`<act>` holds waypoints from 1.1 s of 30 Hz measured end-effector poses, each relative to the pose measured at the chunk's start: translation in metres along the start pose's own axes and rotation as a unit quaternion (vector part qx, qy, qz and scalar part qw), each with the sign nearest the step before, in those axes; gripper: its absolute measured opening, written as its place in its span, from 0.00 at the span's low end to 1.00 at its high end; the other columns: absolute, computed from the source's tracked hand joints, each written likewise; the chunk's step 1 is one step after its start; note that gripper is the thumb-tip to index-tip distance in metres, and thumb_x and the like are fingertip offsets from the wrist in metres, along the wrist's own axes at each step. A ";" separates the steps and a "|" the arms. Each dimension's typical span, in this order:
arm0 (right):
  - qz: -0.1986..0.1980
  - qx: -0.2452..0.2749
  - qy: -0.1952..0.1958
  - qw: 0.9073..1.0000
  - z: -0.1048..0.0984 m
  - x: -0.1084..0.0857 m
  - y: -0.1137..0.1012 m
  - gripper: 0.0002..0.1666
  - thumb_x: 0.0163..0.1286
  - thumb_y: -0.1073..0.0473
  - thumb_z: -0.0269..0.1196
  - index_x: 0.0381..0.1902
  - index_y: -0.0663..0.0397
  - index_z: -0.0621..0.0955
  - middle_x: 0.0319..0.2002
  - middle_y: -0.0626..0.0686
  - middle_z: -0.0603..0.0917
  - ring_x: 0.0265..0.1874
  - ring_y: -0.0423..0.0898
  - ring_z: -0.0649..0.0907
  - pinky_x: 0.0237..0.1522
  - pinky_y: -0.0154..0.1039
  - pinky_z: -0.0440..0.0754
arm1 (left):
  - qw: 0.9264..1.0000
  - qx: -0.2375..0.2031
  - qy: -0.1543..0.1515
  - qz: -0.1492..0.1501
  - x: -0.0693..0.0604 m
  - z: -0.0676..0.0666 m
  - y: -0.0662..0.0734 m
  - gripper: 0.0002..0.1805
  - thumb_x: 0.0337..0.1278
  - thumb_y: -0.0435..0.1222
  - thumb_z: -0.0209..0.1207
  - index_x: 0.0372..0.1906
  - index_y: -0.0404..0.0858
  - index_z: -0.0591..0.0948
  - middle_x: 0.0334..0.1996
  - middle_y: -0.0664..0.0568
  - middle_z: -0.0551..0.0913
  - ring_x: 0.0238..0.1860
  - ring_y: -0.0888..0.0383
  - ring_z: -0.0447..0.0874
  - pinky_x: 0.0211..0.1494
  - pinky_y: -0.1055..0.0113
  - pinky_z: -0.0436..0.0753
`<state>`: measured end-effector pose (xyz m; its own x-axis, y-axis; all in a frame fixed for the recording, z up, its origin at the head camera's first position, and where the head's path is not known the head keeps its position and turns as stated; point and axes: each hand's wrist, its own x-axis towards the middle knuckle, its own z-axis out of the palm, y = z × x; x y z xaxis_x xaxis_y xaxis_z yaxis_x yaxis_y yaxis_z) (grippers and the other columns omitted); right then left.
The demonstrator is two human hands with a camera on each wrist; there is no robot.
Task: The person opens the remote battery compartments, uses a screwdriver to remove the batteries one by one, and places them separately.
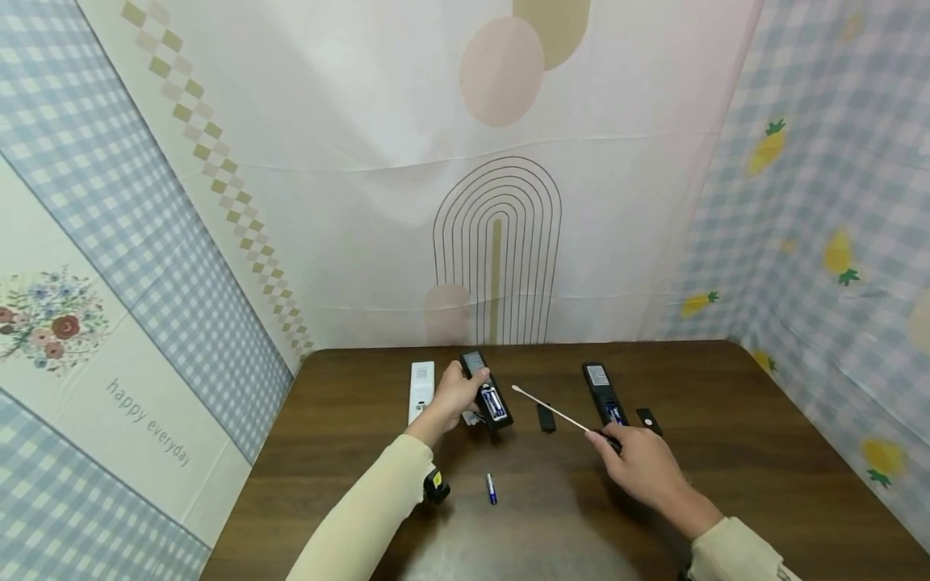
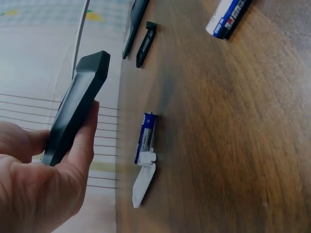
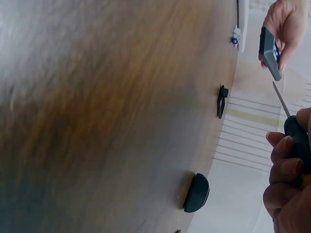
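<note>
My left hand (image 1: pixel 450 395) grips a black remote control (image 1: pixel 472 361), raised off the table. Its battery compartment faces up, uncovered, with batteries (image 1: pixel 494 403) inside. In the left wrist view, thumb and fingers clasp the edges of the remote (image 2: pixel 73 107). My right hand (image 1: pixel 643 468) holds a screwdriver by its dark handle (image 3: pixel 296 136). Its thin metal shaft (image 1: pixel 548 407) points toward the remote, and the tip stands apart from it in the head view. Below the left hand, a battery (image 2: pixel 146 131) and a small white cover (image 2: pixel 144 184) lie on the table.
A white remote (image 1: pixel 422 383) lies left of my left hand. Between the hands is a black battery cover (image 1: pixel 546 417). Another black remote (image 1: pixel 599 383) lies by my right hand, with a small dark piece (image 1: pixel 649 420) right of it. A loose battery (image 1: pixel 491 488) lies nearer the front.
</note>
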<state>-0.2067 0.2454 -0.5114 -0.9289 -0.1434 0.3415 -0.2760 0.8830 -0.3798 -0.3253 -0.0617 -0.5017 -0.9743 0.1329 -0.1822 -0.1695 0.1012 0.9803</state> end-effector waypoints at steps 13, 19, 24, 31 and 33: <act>-0.035 0.009 0.005 0.999 -0.002 -0.006 -0.013 0.16 0.77 0.46 0.68 0.28 0.40 0.83 0.16 0.34 0.71 0.15 0.30 0.65 0.21 0.30 0.65 | 1.000 -0.011 -0.005 -0.004 0.000 0.008 0.002 0.23 0.81 0.37 0.57 0.67 0.30 0.64 0.56 0.29 0.83 0.43 0.47 0.93 0.52 0.52 0.93; -0.046 -0.008 0.001 0.999 -0.005 -0.006 -0.017 0.17 0.77 0.45 0.68 0.26 0.39 0.82 0.15 0.34 0.69 0.15 0.31 0.64 0.21 0.30 0.64 | 1.000 -0.005 -0.003 -0.004 0.002 0.010 0.002 0.23 0.81 0.37 0.57 0.67 0.31 0.64 0.54 0.31 0.83 0.40 0.50 0.92 0.50 0.54 0.93; -0.080 -0.046 0.019 0.996 -0.008 -0.005 -0.021 0.22 0.75 0.47 0.70 0.21 0.38 0.76 0.14 0.34 0.66 0.15 0.31 0.62 0.20 0.30 0.62 | 1.000 0.001 0.001 -0.001 0.003 0.011 0.000 0.21 0.81 0.37 0.58 0.65 0.31 0.65 0.52 0.34 0.82 0.38 0.51 0.91 0.47 0.56 0.93; -0.150 -0.111 0.047 0.981 -0.015 -0.002 -0.031 0.25 0.71 0.49 0.73 0.18 0.38 0.72 0.16 0.36 0.68 0.14 0.30 0.61 0.18 0.28 0.60 | 1.000 0.011 0.002 0.009 0.003 0.014 -0.001 0.20 0.81 0.37 0.57 0.65 0.33 0.65 0.52 0.32 0.83 0.38 0.50 0.91 0.44 0.57 0.93; -0.184 -0.135 0.061 0.972 -0.018 -0.001 -0.035 0.26 0.78 0.45 0.67 0.19 0.41 0.74 0.16 0.38 0.70 0.14 0.30 0.63 0.17 0.28 0.61 | 1.000 0.020 0.003 0.013 0.003 0.015 -0.002 0.21 0.81 0.37 0.57 0.65 0.33 0.65 0.52 0.33 0.83 0.37 0.51 0.89 0.42 0.58 0.93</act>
<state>-0.1920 0.2230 -0.4829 -0.7388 -0.4322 0.5171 -0.4938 0.8693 0.0212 -0.3254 -0.0463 -0.5051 -0.9791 0.1297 -0.1566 -0.1387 0.1371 0.9808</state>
